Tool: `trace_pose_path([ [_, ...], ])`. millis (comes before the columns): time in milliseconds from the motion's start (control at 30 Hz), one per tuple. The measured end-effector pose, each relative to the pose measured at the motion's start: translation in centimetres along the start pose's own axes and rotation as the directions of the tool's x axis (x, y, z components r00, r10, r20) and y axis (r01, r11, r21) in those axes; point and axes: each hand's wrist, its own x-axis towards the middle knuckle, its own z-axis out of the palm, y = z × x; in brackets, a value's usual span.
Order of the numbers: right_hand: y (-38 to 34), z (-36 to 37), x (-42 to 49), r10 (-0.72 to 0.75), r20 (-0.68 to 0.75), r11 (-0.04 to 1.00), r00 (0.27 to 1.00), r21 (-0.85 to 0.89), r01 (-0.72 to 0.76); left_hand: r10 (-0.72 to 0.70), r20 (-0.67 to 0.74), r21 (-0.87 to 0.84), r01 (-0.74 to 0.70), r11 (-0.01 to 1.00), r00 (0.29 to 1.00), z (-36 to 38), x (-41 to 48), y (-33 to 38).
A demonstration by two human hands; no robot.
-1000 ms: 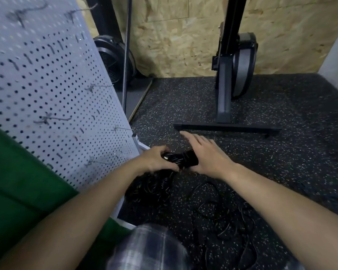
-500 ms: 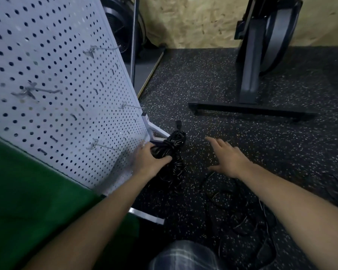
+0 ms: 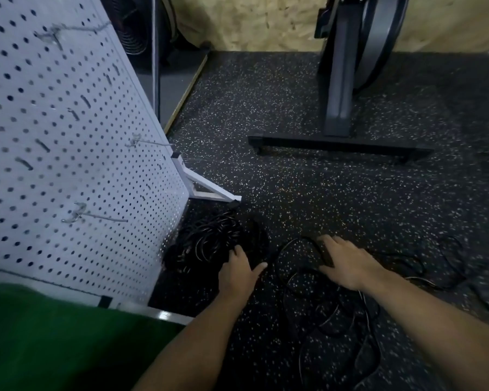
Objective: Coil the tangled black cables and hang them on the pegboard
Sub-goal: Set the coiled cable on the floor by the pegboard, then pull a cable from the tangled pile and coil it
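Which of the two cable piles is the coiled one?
The dense bundle beside the pegboard, at the left hand; the cables at the right hand sprawl in loose loops.

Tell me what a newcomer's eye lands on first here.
The white pegboard fills the left side, with a black cable bundle at its foot. The left hand touches that bundle; the right hand rests on loose cables strewn over the speckled floor.
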Motion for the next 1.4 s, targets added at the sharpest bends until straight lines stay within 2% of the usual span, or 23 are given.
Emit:
trace_pose_path([
  [133, 1.7, 1.9, -0.8, 0.060, 0.074, 0.998, 0.995, 0.032, -0.062, 0.132, 0.030, 0.323, -0.135, 0.937, 0.991, 0.0, 1.2, 0.6],
  [267, 2.7, 3.5, -1.3, 0.105, 0.150, 0.992, 0.983, 0.052, -0.114, 0.201, 0.003, 0.406, -0.185, 0.895, 0.980, -0.4, 1.3, 0.9],
  [333, 3.2, 3.9, -1.9, 0.126, 0.180, 0.989, 0.976, 0.053, -0.137, 0.301, -0.049, 0.442, -0.249, 0.862, 0.952, 0.2, 0.6, 0.6],
  [367, 3.4, 4.2, -2.3, 0.133, 0.181, 0.988, 0.975, 0.054, -0.145, 0.401, -0.084, 0.457, -0.322, 0.829, 0.912, 0.5, 0.3, 0.5],
  [433, 3.7, 4.7, -3.2, 0.129, 0.140, 0.990, 0.982, 0.038, -0.136, 0.634, -0.083, 0.450, -0.539, 0.712, 0.769, 1.2, -0.3, 0.9],
  [467, 3.7, 5.0, -3.8, 0.121, 0.099, 0.992, 0.988, 0.030, -0.124, 0.707, -0.005, 0.408, -0.644, 0.647, 0.707, 1.5, -0.7, 1.3],
  [500, 3.8, 5.4, -4.4, 0.110, 0.052, 0.993, 0.993, 0.032, -0.112, 0.728, 0.101, 0.336, -0.712, 0.617, 0.678, 1.8, -1.0, 1.7],
  [533, 3.9, 5.8, -5.1, 0.096, -0.001, 0.994, 0.995, 0.046, -0.096, 0.686, 0.228, 0.253, -0.722, 0.644, 0.691, 2.1, -1.5, 2.3],
  [633, 4.3, 7.0, -6.9, 0.048, -0.193, 0.995, 0.980, 0.100, -0.029, 0.405, 0.508, 0.087, -0.513, 0.854, 0.760, 3.9, -2.5, 3.5],
  [733, 5.0, 8.1, -8.7, 0.065, -0.242, 0.990, 0.968, 0.139, -0.032, 0.286, 0.573, 0.057, -0.385, 0.921, 0.768, 6.4, -3.6, 3.4],
  [900, 5.6, 10.7, -11.9, 0.129, -0.183, 0.976, 0.975, 0.199, -0.092, 0.310, 0.344, -0.001, -0.330, 0.944, 0.886, 9.2, -5.2, 3.3],
  [1000, 5.7, 11.8, -13.8, 0.151, -0.130, 0.975, 0.980, 0.181, -0.127, 0.240, 0.270, -0.047, -0.237, 0.970, 0.932, 8.7, -5.9, 3.7],
  [1100, 5.2, 11.7, -14.8, 0.208, -0.034, 0.949, 0.978, 0.248, -0.193, 0.148, 0.237, -0.255, -0.085, 0.963, 0.960, 6.4, -6.0, 4.2],
  [1167, 4.9, 10.3, -14.7, 0.264, -0.020, 0.881, 0.964, 0.413, -0.232, 0.124, 0.265, -0.441, 0.006, 0.897, 0.956, 3.9, -6.4, 5.7],
  [1233, 4.2, 7.9, -14.2, 0.331, -0.021, 0.731, 0.944, 0.638, -0.242, 0.135, 0.319, -0.558, 0.072, 0.826, 0.938, 0.8, -7.3, 7.8],
  [1300, 3.4, 4.4, -13.6, 0.383, 0.006, 0.526, 0.924, 0.820, -0.224, 0.208, 0.331, -0.592, 0.031, 0.805, 0.920, -3.2, -8.2, 10.4],
  [1400, 2.3, -2.2, -13.9, 0.372, 0.072, 0.252, 0.925, 0.952, -0.176, 0.369, 0.323, -0.622, -0.099, 0.776, 0.871, -9.7, -9.7, 14.2],
])
